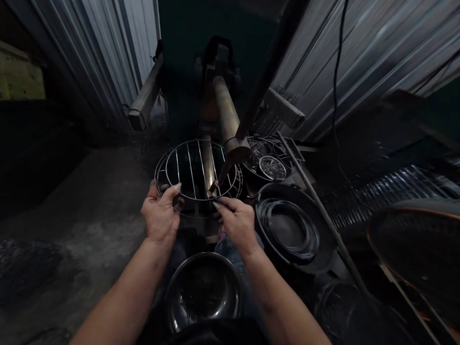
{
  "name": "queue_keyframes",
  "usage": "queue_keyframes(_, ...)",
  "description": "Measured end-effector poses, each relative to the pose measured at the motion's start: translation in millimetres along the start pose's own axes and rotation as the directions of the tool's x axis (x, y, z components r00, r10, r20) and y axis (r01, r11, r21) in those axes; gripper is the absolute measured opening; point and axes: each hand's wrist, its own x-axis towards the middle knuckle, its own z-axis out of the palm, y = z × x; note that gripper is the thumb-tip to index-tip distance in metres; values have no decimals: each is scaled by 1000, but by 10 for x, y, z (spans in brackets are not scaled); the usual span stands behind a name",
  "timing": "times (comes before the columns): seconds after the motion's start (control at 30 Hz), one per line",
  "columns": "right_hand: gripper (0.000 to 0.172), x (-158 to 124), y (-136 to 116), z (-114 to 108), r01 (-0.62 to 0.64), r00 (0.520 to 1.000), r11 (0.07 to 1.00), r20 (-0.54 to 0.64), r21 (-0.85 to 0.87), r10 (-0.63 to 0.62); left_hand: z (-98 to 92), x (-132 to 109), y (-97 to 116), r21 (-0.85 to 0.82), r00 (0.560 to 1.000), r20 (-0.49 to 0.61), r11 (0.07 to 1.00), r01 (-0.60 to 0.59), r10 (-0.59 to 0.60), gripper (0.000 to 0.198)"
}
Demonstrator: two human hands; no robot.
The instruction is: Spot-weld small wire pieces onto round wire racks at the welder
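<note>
A round wire rack (192, 172) with parallel bars and a double outer ring is held out in front of me. My left hand (163, 210) grips its near left rim between thumb and fingers. At the near right rim, my right hand (236, 218) is pinched close to a brass-coloured lower rod (208, 166) that shows beneath the rack. Above it, a thick metal cylinder (231, 122) ends with a dark pointed arm (224, 172) whose tip meets the rack's near edge. Whether the right fingers hold a small piece too is hard to tell.
A shiny metal bowl (203, 292) sits at my lap. To the right are a pan (325, 256) with coiled wire (264, 219), a tray of wire pieces (271, 166) and a long bar (319, 206). A beam (145, 99) juts out at left.
</note>
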Motion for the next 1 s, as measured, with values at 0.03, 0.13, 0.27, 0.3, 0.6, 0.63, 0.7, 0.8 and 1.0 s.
queue_keyframes(0.03,17,-1,24,3,6,1000,1000,6,19,-6,9,-4,10,-3,1000,-3,1000,-6,6,37)
queue_keyframes(0.13,16,7,51,-13,-3,999,999,44,48,0,42,-15,41,-6,1000,9,1000,-26,26,38)
queue_keyframes(0.27,13,41,14,-55,-31,993,999,110,12,30,55,-12,39,-3,999,10,999,-46,46,39)
queue_keyframes(0.3,13,50,4,-66,-32,991,999,129,-1,32,52,-8,33,1,999,11,999,-50,50,39)
queue_keyframes(0.6,14,63,1,-43,-74,985,997,157,5,72,53,47,-16,11,998,38,999,-46,46,39)
queue_keyframes(0.63,15,51,-4,-17,-115,988,992,112,43,109,52,57,-23,12,998,42,999,-44,44,38)
queue_keyframes(0.7,19,25,-22,33,-153,988,980,27,127,151,47,84,-33,10,998,49,999,-36,35,37)
queue_keyframes(0.8,24,2,-60,81,-156,987,962,-11,226,163,39,129,-34,14,999,47,1000,-20,20,37)
queue_keyframes(1.0,24,11,-96,110,-186,980,930,-4,318,197,66,178,-8,27,999,32,999,27,-28,42)
